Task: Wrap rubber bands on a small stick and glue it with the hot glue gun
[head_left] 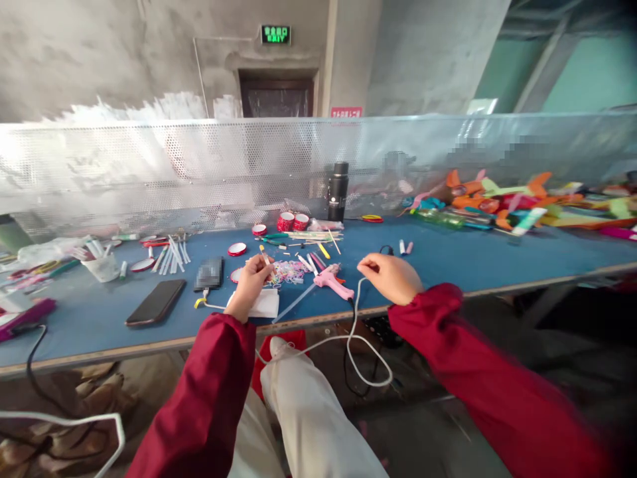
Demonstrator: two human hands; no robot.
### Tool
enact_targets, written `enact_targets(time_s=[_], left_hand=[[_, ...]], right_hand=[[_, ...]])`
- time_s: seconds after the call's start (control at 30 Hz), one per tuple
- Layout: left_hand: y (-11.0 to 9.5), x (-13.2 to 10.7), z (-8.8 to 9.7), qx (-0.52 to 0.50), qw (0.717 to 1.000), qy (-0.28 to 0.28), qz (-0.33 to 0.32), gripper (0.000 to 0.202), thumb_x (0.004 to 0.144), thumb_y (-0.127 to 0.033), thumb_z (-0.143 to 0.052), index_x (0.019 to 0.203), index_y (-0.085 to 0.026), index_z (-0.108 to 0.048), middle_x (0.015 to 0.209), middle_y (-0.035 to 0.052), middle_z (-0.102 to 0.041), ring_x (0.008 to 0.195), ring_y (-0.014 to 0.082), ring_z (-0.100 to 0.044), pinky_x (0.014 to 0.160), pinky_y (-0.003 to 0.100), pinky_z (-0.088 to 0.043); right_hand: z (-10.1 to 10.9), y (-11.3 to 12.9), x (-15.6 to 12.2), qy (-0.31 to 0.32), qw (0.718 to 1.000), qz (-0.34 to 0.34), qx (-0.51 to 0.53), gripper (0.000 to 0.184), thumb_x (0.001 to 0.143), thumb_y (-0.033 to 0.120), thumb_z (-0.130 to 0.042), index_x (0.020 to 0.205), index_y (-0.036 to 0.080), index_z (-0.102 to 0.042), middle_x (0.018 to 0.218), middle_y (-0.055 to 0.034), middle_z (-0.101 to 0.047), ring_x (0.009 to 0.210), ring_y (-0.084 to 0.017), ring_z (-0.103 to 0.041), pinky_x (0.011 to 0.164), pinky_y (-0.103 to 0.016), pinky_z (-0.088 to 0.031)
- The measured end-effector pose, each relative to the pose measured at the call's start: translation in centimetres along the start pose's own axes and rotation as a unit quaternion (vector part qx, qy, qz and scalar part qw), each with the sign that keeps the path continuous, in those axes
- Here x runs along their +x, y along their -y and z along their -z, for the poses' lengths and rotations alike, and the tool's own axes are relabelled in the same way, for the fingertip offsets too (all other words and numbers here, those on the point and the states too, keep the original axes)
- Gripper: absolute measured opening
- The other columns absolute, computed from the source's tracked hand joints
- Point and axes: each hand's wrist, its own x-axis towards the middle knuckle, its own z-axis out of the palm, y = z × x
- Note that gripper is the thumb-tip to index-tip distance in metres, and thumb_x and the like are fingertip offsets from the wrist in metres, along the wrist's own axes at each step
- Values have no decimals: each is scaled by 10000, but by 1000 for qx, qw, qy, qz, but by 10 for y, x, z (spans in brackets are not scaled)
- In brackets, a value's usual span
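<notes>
My left hand (253,277) is closed in a pinch around a short thin pale stick with an orange-yellow tip (262,250), held upright above the table. Under and beside it lie a white power bank or box (265,303) and a pile of small pastel rubber bands (291,271). My right hand (391,275) is raised over the front edge, thumb and fingers pressed together. Whatever it pinches is too small to make out. A white cable (354,325) passes close below its fingertips. Between the hands rests a pink hot glue gun (334,282), a clear glue stick (294,304) behind it.
A blue table (418,255) runs along a perforated metal screen (223,172). On it are a dark phone (156,302), another phone-like device (209,273), glue sticks (172,255), red tape rolls (293,221), a black flask (338,192) and a colourful heap (522,199) at right.
</notes>
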Motion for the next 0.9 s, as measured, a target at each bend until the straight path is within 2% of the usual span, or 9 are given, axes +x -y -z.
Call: enact_targets(time_s=[0.2,0.33,0.43,0.53,0.6,0.7,0.8,0.83,0.9], left_hand=[[0,-1,2,6,1000,-7,12,361,709,-414,-749,934,-184,-586,743,12,-678,545,90,-515,492,208,-311],[-2,-1,2,6,1000,-9,12,363,718,-399,-746,968,-184,-594,732,5,-668,545,88,-507,495,206,-319],[-2,-2,2,3,1000,-12,11,367,746,-426,-734,989,-186,-600,748,6,-662,551,88,-509,487,205,-324],[-2,-3,0,-1,1000,-20,5,365,805,-494,-679,978,-179,-614,763,19,-659,562,93,-520,487,208,-354],[-2,-3,-1,-1,1000,-23,4,379,822,-525,-654,955,-172,-620,767,29,-665,564,97,-530,493,213,-378],[-1,-2,-2,3,1000,-24,8,375,814,-525,-656,908,-164,-619,766,44,-683,548,98,-534,494,219,-387],[-3,-1,-4,7,999,-28,13,344,802,-498,-661,853,-161,-619,795,62,-707,548,97,-548,487,214,-366],[-5,0,-4,9,999,-28,14,334,798,-489,-662,835,-160,-623,816,69,-715,558,99,-559,487,212,-359],[-10,1,-7,11,1000,-22,13,317,790,-469,-664,822,-155,-642,838,72,-721,578,100,-573,494,209,-349]], right_hand=[[-34,16,-16,-18,998,59,28,239,824,418,-760,680,256,-660,756,-76,-735,792,-289,-681,786,-463,-521],[-55,32,-16,-15,996,72,-45,280,676,316,-848,663,235,-581,712,-127,-689,866,-375,-699,888,-581,-504],[-70,32,-13,-1,996,50,-80,294,654,293,-823,662,234,-536,721,-139,-682,835,-367,-714,866,-572,-501],[-76,25,-6,28,999,19,-35,375,629,326,-828,590,252,-463,674,-104,-665,756,-294,-701,753,-467,-521],[-70,18,0,41,999,16,3,345,622,305,-827,580,248,-489,670,-90,-667,721,-263,-678,670,-404,-493],[-46,4,11,35,999,8,23,218,664,280,-787,611,242,-579,651,-84,-657,716,-257,-668,622,-365,-450],[-14,-15,19,21,987,-64,144,171,623,292,-790,705,236,-650,647,-41,-653,638,-227,-635,571,-336,-446],[-4,-21,20,14,971,-101,215,187,632,309,-784,755,229,-667,662,-35,-660,614,-210,-623,550,-324,-446],[11,-30,18,6,910,-165,379,209,676,368,-760,790,213,-678,641,-28,-636,565,-176,-585,494,-294,-437]])
